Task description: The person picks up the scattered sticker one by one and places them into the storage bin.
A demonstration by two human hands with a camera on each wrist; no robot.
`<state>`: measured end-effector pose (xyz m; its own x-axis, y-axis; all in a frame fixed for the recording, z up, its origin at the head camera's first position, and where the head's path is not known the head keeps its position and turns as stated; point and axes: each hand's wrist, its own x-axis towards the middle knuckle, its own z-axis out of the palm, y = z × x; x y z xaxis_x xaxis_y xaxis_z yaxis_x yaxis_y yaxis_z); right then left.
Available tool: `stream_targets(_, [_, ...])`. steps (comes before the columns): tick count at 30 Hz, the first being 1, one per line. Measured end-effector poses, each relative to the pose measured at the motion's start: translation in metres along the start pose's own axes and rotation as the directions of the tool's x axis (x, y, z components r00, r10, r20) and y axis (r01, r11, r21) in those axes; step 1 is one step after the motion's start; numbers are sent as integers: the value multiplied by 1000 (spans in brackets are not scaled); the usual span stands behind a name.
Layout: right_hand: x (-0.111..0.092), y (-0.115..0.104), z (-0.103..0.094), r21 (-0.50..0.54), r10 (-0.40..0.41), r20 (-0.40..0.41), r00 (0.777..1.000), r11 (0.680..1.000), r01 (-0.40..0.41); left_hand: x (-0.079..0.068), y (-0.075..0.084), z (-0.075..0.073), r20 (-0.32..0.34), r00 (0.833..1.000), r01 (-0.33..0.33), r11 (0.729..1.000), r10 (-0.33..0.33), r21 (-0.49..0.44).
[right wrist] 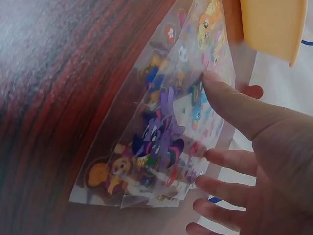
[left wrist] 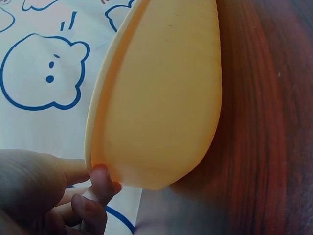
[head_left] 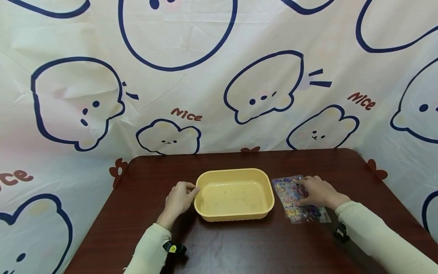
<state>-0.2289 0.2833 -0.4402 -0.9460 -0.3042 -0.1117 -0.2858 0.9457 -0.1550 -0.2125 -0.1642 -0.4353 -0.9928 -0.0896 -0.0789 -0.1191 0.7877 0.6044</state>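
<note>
A shallow yellow plastic basin [head_left: 236, 198] sits upright on the table. My left hand [head_left: 179, 199] pinches its left rim between thumb and fingers; the left wrist view has the same grip at the end of the basin [left wrist: 161, 98]. To the right of the basin lies a small stack of clear sticker sheets [head_left: 289, 194] with colourful cartoon figures. Over these sheets is my right hand [head_left: 318, 192], its thumb and fingers spread. Close up, the right wrist view has the thumb tip against the overlapping sticker sheets [right wrist: 161, 132], a purple pony among their pictures.
The dark brown wooden table [head_left: 246, 243] has rounded far corners. Behind it and along both sides hangs a pale cloth [head_left: 212, 87] printed with blue-outlined bears. Each wrist carries a black strap [head_left: 174, 248] over a pale sleeve [head_left: 148, 249].
</note>
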Motion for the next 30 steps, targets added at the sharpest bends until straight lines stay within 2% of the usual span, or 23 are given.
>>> stream_targets(11, [1, 2, 0, 58, -23, -3, 1000, 998, 23, 2, 0, 0, -3, 1000, 10, 1000, -10, 13])
stream_targets(21, [5, 5, 0, 109, 3, 32, 999, 994, -6, 2, 1, -1, 4, 1000, 14, 1000, -14, 14])
stream_targets(30, [5, 8, 3, 116, -2, 9, 1000, 993, 1, 1, 1, 0, -1, 1000, 13, 1000, -13, 13])
